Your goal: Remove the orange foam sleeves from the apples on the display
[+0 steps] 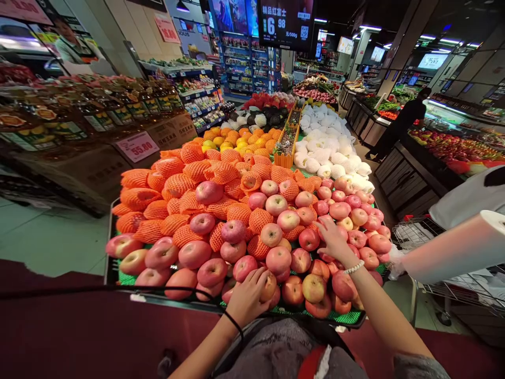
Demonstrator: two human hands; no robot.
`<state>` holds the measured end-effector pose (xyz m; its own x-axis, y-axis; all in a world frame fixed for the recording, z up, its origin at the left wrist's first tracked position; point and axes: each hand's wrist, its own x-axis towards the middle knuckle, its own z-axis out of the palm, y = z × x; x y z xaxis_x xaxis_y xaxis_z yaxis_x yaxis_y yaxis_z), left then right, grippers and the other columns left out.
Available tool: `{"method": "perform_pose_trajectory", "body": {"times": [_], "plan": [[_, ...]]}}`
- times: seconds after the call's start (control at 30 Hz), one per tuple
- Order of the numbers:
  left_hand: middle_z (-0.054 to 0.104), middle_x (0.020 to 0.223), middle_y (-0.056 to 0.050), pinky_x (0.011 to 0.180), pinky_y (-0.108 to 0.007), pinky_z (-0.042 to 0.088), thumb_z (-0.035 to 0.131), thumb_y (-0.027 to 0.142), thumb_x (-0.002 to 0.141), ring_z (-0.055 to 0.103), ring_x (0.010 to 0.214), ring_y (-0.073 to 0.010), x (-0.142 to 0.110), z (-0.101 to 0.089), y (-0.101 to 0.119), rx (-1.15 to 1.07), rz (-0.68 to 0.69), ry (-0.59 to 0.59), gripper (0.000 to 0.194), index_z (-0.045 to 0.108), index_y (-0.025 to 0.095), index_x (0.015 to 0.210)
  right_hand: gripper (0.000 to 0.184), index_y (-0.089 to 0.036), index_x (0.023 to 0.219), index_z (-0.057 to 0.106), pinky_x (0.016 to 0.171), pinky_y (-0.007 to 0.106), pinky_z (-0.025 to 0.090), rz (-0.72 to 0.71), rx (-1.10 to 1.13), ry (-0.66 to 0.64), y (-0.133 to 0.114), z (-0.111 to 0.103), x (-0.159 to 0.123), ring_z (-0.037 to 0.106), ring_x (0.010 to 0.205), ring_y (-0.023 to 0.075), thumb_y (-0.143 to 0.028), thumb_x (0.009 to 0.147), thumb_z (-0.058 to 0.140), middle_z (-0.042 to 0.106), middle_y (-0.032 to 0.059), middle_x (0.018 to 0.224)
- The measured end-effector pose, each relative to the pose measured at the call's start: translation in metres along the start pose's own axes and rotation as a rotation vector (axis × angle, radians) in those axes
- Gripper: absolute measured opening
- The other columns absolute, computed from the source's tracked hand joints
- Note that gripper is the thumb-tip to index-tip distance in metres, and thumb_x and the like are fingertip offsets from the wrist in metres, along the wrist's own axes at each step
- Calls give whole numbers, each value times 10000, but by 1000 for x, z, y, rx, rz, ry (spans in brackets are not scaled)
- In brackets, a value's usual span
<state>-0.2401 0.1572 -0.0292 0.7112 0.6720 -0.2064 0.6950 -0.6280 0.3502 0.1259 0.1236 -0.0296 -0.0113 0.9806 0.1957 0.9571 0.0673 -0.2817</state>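
Red and yellow apples lie piled across the front of a produce stand (pixel 177 301) lined with green mesh. My left hand (pixel 248 296) is at the front edge, its fingers curled over a yellowish-red apple (pixel 269 287). Farther forward and to the right, my right hand (pixel 335 241) reaches over the pile with its fingers spread, close to a red apple (pixel 309 238); whether it touches that one I cannot tell. A beaded bracelet (pixel 354 267) circles the right wrist. Left of the loose apples sit several fruits in orange foam nets (pixel 181 185).
White-netted fruit (pixel 329 152) fills the stand's far right, beside a small orange planter fence (pixel 283 159). A large plastic bag roll (pixel 453 250) and a shopping cart (pixel 469 289) stand at right. Bottled oil (pixel 94 113) is stacked at left. A person (pixel 406 121) is in the right aisle.
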Motion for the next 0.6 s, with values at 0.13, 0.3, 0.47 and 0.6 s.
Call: {"method": "perform_pose_trajectory", "body": {"times": [0.13,0.3,0.47,0.6], "plan": [[617,1559,-135,1070,-445,610,732,213,839,586,1445,-328,0,2,-6,-21,49,30,634,589,198,1457,939,-260,1562,520,1272,558,379,-82,29,-92,-27,17,6,468,1502,340,54,702,729,494,140,1634],[593,1586,-137,1106,-466,587,736,225,843,575,1453,-328,1,3,-10,-38,83,23,643,575,196,1466,768,-230,1422,635,1165,562,474,-65,108,-89,-31,16,17,574,1357,343,52,708,679,600,148,1503],[589,1582,-148,1112,-478,582,704,212,849,564,1463,-336,0,5,-10,-52,85,36,660,554,202,1492,800,-193,1461,533,1201,590,447,112,284,114,-34,7,-6,543,1376,380,-309,749,878,577,189,1478],[559,1612,-164,1184,-491,534,694,191,840,516,1515,-344,1,6,-9,-41,93,12,692,533,191,1513,775,-231,1539,465,1211,590,454,345,523,303,-42,17,-41,575,1359,362,-549,882,726,616,160,1429]]}}
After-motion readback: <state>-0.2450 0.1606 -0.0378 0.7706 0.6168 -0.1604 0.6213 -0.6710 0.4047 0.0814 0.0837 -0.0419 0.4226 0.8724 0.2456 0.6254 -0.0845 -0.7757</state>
